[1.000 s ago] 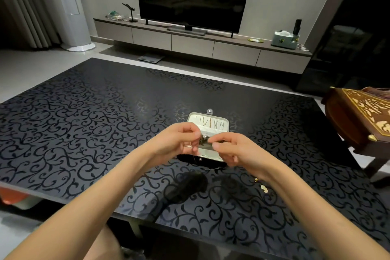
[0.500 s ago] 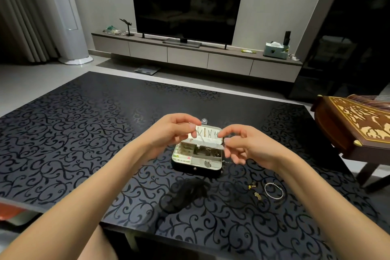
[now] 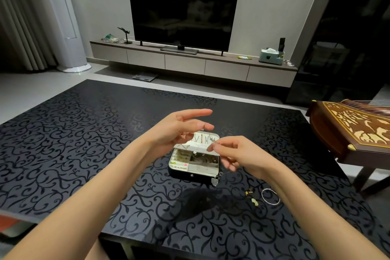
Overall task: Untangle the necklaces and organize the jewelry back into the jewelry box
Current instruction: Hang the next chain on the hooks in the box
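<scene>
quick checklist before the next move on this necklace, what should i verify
1. Jewelry box lid open, compartments reachable: ok.
2. Right hand pinching the necklace chain: ok.
3. Left hand catching the chain: cannot tell; its fingers are stretched out.
4. Chain free of knots: cannot tell, too thin to see.
5. Pendant clear of the box: cannot tell; it hangs right at the front right corner.
6. Loose pieces put away: not ok; the gold earrings, a pale charm and the silver bangle lie on the table.
</scene>
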Demonstrator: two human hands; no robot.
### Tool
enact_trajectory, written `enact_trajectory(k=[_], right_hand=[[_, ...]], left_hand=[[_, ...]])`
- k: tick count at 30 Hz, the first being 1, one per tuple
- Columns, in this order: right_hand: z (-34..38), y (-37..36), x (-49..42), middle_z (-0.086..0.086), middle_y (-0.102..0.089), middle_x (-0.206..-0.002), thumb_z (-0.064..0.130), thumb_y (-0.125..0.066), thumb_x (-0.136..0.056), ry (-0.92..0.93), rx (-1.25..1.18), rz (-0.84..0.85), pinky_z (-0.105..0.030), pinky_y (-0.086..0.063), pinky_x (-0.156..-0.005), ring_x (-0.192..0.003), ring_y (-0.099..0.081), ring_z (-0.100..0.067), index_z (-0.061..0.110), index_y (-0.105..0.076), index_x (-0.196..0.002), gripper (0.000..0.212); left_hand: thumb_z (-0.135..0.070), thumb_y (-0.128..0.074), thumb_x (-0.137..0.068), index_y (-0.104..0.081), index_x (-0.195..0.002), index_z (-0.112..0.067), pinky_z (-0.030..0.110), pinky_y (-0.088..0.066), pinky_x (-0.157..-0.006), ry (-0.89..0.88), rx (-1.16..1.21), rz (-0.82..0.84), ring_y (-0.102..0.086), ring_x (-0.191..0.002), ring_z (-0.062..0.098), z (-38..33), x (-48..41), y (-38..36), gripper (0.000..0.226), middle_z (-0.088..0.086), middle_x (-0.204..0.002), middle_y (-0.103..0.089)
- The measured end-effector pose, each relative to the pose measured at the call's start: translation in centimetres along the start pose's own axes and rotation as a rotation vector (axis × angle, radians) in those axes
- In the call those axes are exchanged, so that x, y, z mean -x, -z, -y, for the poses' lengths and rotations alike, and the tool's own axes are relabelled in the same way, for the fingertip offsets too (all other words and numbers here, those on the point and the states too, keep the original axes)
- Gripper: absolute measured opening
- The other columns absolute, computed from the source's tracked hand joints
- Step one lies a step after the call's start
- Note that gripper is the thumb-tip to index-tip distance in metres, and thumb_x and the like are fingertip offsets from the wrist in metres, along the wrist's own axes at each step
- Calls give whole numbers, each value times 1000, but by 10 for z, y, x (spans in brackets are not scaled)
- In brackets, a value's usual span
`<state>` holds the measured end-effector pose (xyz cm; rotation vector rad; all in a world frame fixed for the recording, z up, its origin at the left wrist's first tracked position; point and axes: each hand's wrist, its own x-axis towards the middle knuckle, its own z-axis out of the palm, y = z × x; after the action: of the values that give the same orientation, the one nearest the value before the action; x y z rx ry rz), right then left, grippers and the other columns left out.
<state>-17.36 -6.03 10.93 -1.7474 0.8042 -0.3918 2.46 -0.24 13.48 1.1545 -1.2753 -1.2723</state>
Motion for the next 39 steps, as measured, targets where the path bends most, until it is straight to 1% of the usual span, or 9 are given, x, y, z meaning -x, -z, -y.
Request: enact_trajectory(k=[8, 12, 15, 19, 23, 29, 32, 36, 39], right_hand=[[8, 12, 1, 0, -55, -61, 20, -64, -85, 54, -224, -85, -17, -41, -52, -54, -46, -10, 10, -69, -86, 12], [26, 12, -3, -6, -63, -64, 14, -62, -89, 126, -81, -161, -17, -45, -50, -53, -53, -11, 0, -68, -90, 16], [45, 18, -12, -11, -67, -69, 10, -61, -89, 194, -103, -255, -21, -52, -54, -56, -60, -14, 1, -67, -91, 12], [61, 31, -25, -9, -68, -70, 10, -61, -90, 229, -40, -359, -24, -55, -60, -60, -61, -14, 4, -68, -84, 11], [69, 41, -42, -7, -69, -70, 13, -62, -89, 233, 62, -445, -21, -55, -61, -61, -63, -12, 10, -69, -83, 10], [74, 55, -71, -5, -68, -67, 13, -61, -89, 272, 77, -478, -16, -50, -56, -58, -62, -10, 9, -70, -83, 11], [72, 63, -93, -2, -67, -63, 12, -61, -88, 282, 57, -505, -17, -50, -55, -56, -60, -9, 7, -70, -83, 12], [68, 73, -118, -4, -66, -64, 11, -60, -89, 304, 27, -527, -20, -53, -57, -56, -59, -10, 7, -69, -83, 12], [61, 76, -139, -3, -65, -62, 11, -60, -89, 290, 22, -502, -23, -53, -59, -55, -58, -10, 5, -69, -83, 12]], left_hand=[[-3, -54, -91, -65, -110, -22, 19, -24, -53, 37, -56, -36, -37, -53, 6, 15, 0, 12, 30, -1, -84, -70], [-8, -57, -90, -68, -107, -23, 29, -42, -75, 49, -62, -42, -62, -77, 11, 16, -4, 18, 25, -2, -92, -71], [-10, -55, -91, -67, -108, -21, 29, -47, -90, 55, -103, -110, -66, -99, 15, 19, -10, 25, 23, -3, -104, -72], [-2, -54, -89, -69, -97, -15, 18, -46, -74, 66, -221, -356, -63, -85, 12, 32, -25, 37, 21, -2, -88, -70], [-5, -52, -86, -69, -90, -18, 21, -41, -69, 143, -666, -444, -57, -81, 9, 53, -54, 53, 22, -6, -86, -66], [-9, -44, -86, -67, -107, -24, 32, -45, -87, 284, -1175, -270, -56, -109, 24, 91, -115, 60, 34, -1, -119, -63], [-22, -42, -91, -58, -119, -23, 44, -33, -101, 482, -1358, -165, -40, -123, 34, 111, -144, 58, 33, 11, -133, -46], [-27, -34, -94, -49, -119, -17, 47, -28, -102, 617, -1228, -37, -26, -129, 41, 127, -168, 59, 31, 21, -137, -32], [-19, -39, -91, -51, -119, -12, 40, -36, -95, 635, -1197, 34, -32, -124, 35, 134, -183, 62, 31, 20, -130, -42]])
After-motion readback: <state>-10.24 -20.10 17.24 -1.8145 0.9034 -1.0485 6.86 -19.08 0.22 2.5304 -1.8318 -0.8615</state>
